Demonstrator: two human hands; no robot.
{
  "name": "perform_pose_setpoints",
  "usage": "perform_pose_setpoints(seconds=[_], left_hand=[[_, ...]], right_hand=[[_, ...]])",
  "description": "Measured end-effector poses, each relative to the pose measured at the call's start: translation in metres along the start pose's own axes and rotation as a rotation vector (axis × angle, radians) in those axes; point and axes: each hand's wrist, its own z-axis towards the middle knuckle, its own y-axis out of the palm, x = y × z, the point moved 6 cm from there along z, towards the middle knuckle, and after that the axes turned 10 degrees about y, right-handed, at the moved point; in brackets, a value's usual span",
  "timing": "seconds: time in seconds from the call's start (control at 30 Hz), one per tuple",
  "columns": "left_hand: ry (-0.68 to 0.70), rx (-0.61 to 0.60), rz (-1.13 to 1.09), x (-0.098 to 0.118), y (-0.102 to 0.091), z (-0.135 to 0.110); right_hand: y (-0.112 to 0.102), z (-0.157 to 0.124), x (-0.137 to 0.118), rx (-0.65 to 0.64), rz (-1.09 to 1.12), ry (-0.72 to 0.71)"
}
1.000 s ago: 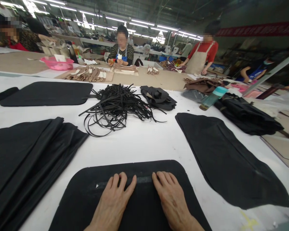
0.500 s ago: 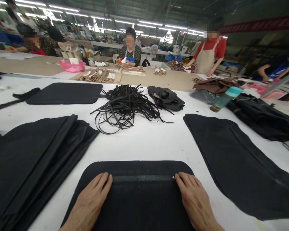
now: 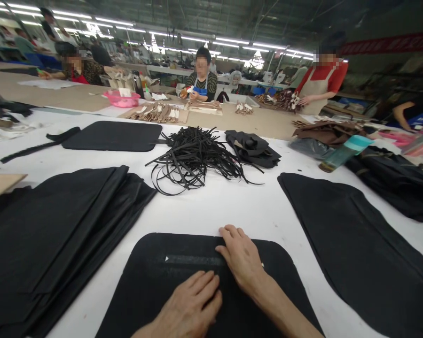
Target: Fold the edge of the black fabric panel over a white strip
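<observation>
I see both hands flat on the black panel (image 3: 155, 291). My left hand (image 3: 193, 305) sits nearer me; my right hand (image 3: 243, 260) reaches its far edge.

clear: table (image 3: 225, 206) beyond felt panel (image 3: 151, 281) | blocked: fabric stack (image 3: 56, 234) left, strap pile (image 3: 193, 157) ahead

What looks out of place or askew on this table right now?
A teal-capped bottle lies on its side at the far right. The black strips sprawl in a loose tangle. The panel under the left hand and right hand lies flat; nothing looks spilled or torn.
</observation>
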Motion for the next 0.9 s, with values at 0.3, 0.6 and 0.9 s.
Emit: perform_pose_setpoints(seconds=[0.3,0.6,0.9], left_hand=[[-0.077,-0.072,-0.115,-0.015,-0.005,-0.012],[-0.243,-0.031,-0.229,-0.021,-0.021,-0.013],[-0.425,0.011,-0.383,-0.028,-0.04,0.055]], right_hand=[[-0.003,0.012,0.01,-0.039,0.157,-0.052],[-0.054,0.007,0.006,0.328,0.116,-0.139],[-0.056,0.002,-0.002,0.253,0.044,-0.175]])
